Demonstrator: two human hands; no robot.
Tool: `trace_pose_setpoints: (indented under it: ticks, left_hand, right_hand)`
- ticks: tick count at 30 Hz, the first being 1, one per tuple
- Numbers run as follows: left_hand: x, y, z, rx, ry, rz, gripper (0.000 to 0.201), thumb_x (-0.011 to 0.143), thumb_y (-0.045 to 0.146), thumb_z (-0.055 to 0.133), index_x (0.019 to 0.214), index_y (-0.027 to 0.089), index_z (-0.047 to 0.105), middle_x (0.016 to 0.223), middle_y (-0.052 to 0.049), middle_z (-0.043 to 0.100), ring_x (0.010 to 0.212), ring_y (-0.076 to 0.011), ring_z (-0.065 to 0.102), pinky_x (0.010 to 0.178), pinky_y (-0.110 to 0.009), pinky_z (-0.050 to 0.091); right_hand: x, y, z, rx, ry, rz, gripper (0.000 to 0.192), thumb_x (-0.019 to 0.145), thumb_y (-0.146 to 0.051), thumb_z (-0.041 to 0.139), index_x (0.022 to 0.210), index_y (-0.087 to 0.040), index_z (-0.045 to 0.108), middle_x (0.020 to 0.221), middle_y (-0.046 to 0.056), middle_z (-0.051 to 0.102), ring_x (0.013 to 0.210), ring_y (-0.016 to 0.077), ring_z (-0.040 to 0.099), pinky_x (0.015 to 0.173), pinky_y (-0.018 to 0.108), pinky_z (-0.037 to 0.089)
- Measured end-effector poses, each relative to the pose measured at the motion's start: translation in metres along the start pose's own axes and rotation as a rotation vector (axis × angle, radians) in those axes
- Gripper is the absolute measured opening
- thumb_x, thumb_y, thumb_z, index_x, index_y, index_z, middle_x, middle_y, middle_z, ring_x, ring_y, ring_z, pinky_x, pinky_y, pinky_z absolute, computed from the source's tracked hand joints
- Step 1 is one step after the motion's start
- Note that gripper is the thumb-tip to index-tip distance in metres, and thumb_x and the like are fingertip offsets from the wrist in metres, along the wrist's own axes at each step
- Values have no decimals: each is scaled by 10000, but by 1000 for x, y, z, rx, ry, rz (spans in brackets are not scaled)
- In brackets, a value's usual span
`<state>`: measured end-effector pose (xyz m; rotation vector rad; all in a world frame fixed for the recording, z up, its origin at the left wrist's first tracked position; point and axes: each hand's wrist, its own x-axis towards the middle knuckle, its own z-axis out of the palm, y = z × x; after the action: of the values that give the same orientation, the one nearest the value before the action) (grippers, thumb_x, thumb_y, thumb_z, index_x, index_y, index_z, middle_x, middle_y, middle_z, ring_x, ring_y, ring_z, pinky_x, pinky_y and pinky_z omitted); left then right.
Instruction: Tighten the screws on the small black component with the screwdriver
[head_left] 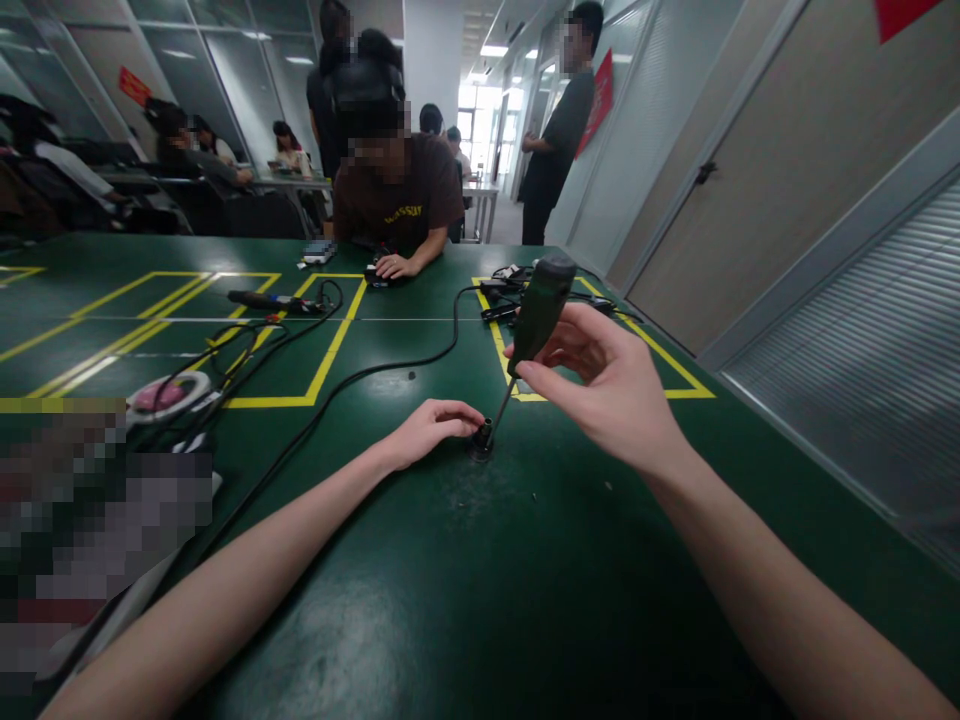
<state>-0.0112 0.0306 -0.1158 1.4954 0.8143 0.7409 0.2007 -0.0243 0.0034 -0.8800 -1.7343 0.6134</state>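
My right hand (600, 375) is closed around the lower part of a dark-handled screwdriver (541, 305), held tilted with its butt end up and to the right. Its thin shaft runs down to a small black round part (481, 445) on the green table, with a short upright cylinder on a wider base. The tip is against or just beside that part; I cannot tell which. From the left, my left hand (433, 430) pinches the upper edge of the black part between thumb and fingers, steadying it on the tabletop.
A long black cable (375, 370) crosses the green table (480, 600). To the left lie a dark pen-like tool (277, 301) and a white roll (169, 397). Black items (506, 285) sit inside yellow tape beyond my right hand. A person (397, 190) works opposite.
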Motion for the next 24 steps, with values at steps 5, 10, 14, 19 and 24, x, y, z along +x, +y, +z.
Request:
trace_pose_setpoints:
  ticks: [5,10,14,19,24]
  left_hand:
    - [0,-1,0,-21,-17,4,303,728,272,721,1002,162,790,997,-56,804,957,-222,699,1008,-376,495]
    - [2,11,-1,-113,8,85,343,758,270,687,1063,163,801,1087,-93,809,1049,-245,719,1035,-388,500]
    - [-2,32,-2,-48,-11,167,366,817,293,733,1159,172,781,1183,-92,794,1142,-254,711,1090,-407,479]
    - [-8,48,5,55,-44,204,366,873,341,743,1196,170,768,1258,-92,770,1191,-264,697,1090,-415,490]
    - [-8,52,15,126,2,307,359,932,374,700,1205,155,776,1222,-90,784,1177,-267,701,1081,-395,502]
  right_hand:
    - [1,2,1,34,-12,-14,360,824,-228,770,1173,-215,684,990,26,772,893,204,735,787,356,628]
    - [0,3,1,82,-38,-3,370,824,-206,772,1185,-218,690,1060,42,780,891,197,741,798,356,627]
    - [1,3,0,96,-45,5,394,831,-257,796,1209,-223,688,1024,39,792,914,207,755,820,363,633]
    - [2,6,1,129,-71,10,411,834,-295,801,1216,-220,671,1016,40,790,921,212,758,831,368,631]
    - [1,11,2,160,-82,6,436,829,-273,801,1230,-213,642,1005,36,783,887,194,751,835,356,623]
